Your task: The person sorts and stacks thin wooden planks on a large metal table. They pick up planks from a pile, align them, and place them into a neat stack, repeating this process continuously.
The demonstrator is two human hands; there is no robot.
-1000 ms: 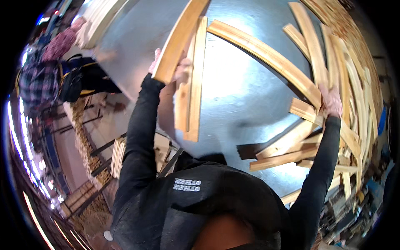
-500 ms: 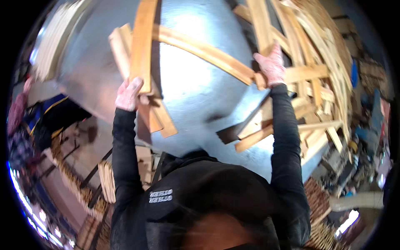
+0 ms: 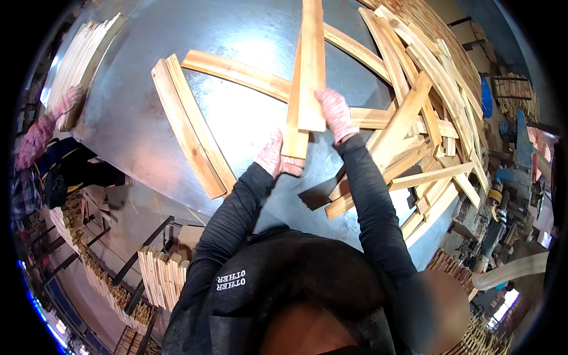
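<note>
Two long wooden boards overlap in front of me, running away from me over the table. My left hand (image 3: 273,155), in a pale pink glove, is closed around the near end of the lower board (image 3: 294,145). My right hand (image 3: 336,115), gloved alike, grips the right edge of the upper board (image 3: 312,77) close to its near end. Part of the lower board is hidden beneath the upper one. Farther left a pair of boards (image 3: 192,127) lies side by side. Another board (image 3: 236,74) passes crosswise behind the held ones.
A loose heap of boards (image 3: 435,118) covers the right side of the metal table (image 3: 136,106). At the far left stands a stack of pale strips (image 3: 83,65), with a co-worker's gloved hand (image 3: 68,100) on it. Bundled wood (image 3: 163,275) sits below left.
My left hand has moved right with its board, away from the pair at the left. My right hand has come left, and the two boards now overlap.
</note>
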